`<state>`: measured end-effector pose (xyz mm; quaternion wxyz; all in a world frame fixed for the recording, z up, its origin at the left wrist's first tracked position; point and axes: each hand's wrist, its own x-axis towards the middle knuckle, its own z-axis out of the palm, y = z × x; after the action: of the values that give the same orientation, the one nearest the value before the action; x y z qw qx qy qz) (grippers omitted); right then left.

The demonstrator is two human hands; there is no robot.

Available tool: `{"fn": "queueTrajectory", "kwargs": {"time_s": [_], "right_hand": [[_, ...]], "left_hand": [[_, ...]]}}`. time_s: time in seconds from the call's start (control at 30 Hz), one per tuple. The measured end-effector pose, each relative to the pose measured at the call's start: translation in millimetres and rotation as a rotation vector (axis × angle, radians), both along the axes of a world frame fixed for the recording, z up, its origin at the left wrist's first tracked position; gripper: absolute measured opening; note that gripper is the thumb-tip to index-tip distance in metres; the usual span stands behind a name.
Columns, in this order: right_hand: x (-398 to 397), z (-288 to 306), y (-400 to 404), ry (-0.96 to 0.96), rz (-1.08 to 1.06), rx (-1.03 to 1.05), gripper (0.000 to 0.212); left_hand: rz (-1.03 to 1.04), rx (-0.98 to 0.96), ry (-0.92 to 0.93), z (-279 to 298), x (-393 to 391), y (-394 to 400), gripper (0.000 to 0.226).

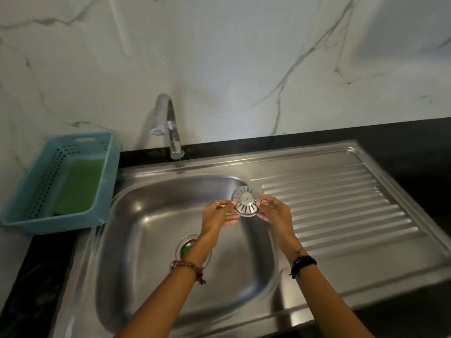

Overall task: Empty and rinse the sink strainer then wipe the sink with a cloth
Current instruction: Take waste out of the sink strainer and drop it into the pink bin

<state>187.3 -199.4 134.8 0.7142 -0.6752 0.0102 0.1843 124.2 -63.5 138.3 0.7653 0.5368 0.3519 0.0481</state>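
Two bare forearms reach in from the near edge, a beaded bracelet (188, 267) on the left wrist and a black band (302, 263) on the right. The left hand (217, 219) and right hand (274, 213) hold between them the round slotted steel sink strainer (246, 201), fingertips pinching its rim from either side and the remaining fingers loosely curled; it is tilted towards the camera, above the far right part of the stainless steel sink basin (146, 240).

By my reading, the rinsing step is in hand, or about to be: the strainer looks clean. Next it would need carrying left and away from the hands, under the curved chrome tap (172, 132).

Whether water is running is hard to tell. The open drain hole (189, 247) below the left wrist is partly hidden, with something green inside. In the teal perforated plastic basket (107, 172), far left of the hands, lies something green and blurred, perhaps the cloth.
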Motion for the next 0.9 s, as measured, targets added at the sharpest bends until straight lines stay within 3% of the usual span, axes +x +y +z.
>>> {"fn": "queueTrajectory", "kwargs": {"time_s": [0.3, 0.7, 0.8, 0.9], "right_hand": [[93, -13, -41, -0.154, -0.122, -0.4, 0.014], [114, -15, -42, -0.322, -0.002, -0.612, 0.021], [96, -6, -32, -0.438, 0.022, -0.555, 0.017], [58, -8, -10, -0.489, 0.207, -0.449, 0.013]], "left_hand": [[0.116, 0.181, 0.117, -17, 100, -61, 0.015], [0.091, 0.454, 0.109, -22, 118, -71, 0.009], [0.149, 0.415, 0.078, -22, 103, -66, 0.012], [0.18, 0.357, 0.148, -33, 70, -54, 0.012]]}}
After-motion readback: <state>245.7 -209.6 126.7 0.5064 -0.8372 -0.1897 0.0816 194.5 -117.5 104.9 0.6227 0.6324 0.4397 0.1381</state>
